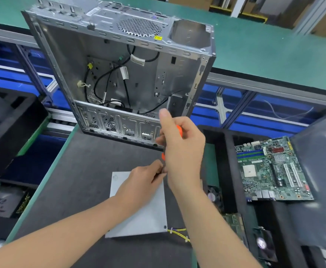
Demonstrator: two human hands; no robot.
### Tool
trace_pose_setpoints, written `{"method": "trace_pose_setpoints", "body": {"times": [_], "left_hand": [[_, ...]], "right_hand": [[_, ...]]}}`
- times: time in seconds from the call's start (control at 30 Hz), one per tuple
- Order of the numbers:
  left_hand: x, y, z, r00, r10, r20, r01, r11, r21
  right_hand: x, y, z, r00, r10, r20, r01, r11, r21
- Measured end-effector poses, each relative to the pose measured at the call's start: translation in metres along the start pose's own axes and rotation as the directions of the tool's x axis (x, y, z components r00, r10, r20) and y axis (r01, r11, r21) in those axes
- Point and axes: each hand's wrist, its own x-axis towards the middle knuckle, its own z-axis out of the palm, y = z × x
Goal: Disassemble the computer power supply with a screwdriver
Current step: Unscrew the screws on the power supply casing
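The grey metal power supply (146, 219) lies flat on the dark mat in front of me, yellow wires (178, 233) trailing from its near right corner. My right hand (181, 149) grips an orange-handled screwdriver (179, 130) held upright, thumb raised, over the box's far right corner. My left hand (143, 182) rests on the box's top and pinches the screwdriver's shaft near the tip. The tip itself is hidden by my fingers.
An emptied computer case (119, 70) stands open just beyond the box. At right a motherboard (272, 171) lies in a black tray (227, 171), with fans and another board below it. Black bins sit at left, a green bench (274, 51) behind.
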Motion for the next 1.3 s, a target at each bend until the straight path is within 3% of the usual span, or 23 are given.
{"method": "trace_pose_setpoints", "body": {"times": [0.07, 0.17, 0.23, 0.27, 0.33, 0.4, 0.43, 0.5, 0.57, 0.77, 0.93, 1.0, 1.1, 1.13, 1.2, 1.3], "left_hand": [[-0.002, 0.002, -0.001, 0.993, -0.080, 0.091, 0.084, 0.996, -0.039], [-0.002, 0.005, -0.005, 0.997, -0.068, 0.042, 0.071, 0.994, -0.085], [-0.002, 0.006, -0.008, 0.999, 0.012, 0.033, -0.008, 0.995, -0.102], [-0.002, 0.004, -0.010, 0.999, 0.037, 0.037, -0.032, 0.991, -0.133], [0.000, -0.002, -0.013, 0.997, 0.058, 0.042, -0.049, 0.980, -0.192], [0.001, -0.009, -0.018, 0.996, 0.087, 0.017, -0.082, 0.977, -0.199], [0.002, -0.010, -0.022, 0.996, 0.094, 0.015, -0.089, 0.978, -0.187], [0.004, -0.011, -0.029, 0.995, 0.088, 0.039, -0.081, 0.984, -0.159], [0.006, -0.012, -0.032, 0.993, 0.090, 0.082, -0.078, 0.988, -0.135], [0.009, -0.008, -0.032, 0.986, 0.118, 0.119, -0.104, 0.988, -0.115], [0.008, -0.006, -0.025, 0.985, 0.153, 0.077, -0.146, 0.985, -0.096], [0.008, -0.006, -0.024, 0.985, 0.155, 0.077, -0.150, 0.986, -0.074], [0.006, -0.004, -0.020, 0.982, 0.157, 0.102, -0.155, 0.987, -0.033], [0.006, -0.004, -0.019, 0.983, 0.150, 0.110, -0.149, 0.989, -0.015], [0.005, -0.004, -0.017, 0.984, 0.141, 0.110, -0.143, 0.990, 0.011], [0.004, -0.005, -0.018, 0.982, 0.168, 0.085, -0.170, 0.985, 0.017]], "right_hand": [[-0.019, 0.002, 0.015, 0.983, -0.024, -0.182, 0.034, 0.998, 0.049], [-0.019, 0.003, 0.015, 0.988, -0.049, -0.147, 0.046, 0.999, -0.024], [-0.010, 0.000, 0.004, 0.985, -0.141, -0.096, 0.122, 0.976, -0.183], [-0.005, -0.001, -0.002, 0.974, -0.223, -0.049, 0.195, 0.925, -0.325], [0.006, -0.007, -0.017, 0.950, -0.301, 0.083, 0.281, 0.713, -0.643], [0.014, -0.018, -0.027, 0.951, -0.268, 0.157, 0.270, 0.466, -0.842], [0.017, -0.024, -0.031, 0.957, -0.216, 0.195, 0.270, 0.415, -0.869], [0.022, -0.036, -0.037, 0.947, -0.054, 0.316, 0.305, 0.460, -0.834], [0.023, -0.046, -0.041, 0.892, 0.042, 0.450, 0.366, 0.517, -0.774], [0.025, -0.065, -0.054, 0.750, 0.069, 0.658, 0.553, 0.479, -0.682], [0.025, -0.073, -0.059, 0.654, 0.159, 0.739, 0.579, 0.524, -0.625], [0.023, -0.072, -0.058, 0.676, 0.128, 0.726, 0.604, 0.467, -0.645], [0.019, -0.065, -0.050, 0.808, 0.064, 0.586, 0.577, 0.116, -0.808], [0.018, -0.064, -0.046, 0.840, 0.048, 0.540, 0.538, 0.055, -0.841], [0.018, -0.063, -0.041, 0.849, 0.064, 0.525, 0.518, 0.097, -0.850], [0.020, -0.066, -0.040, 0.780, 0.101, 0.618, 0.589, 0.217, -0.779]]}}
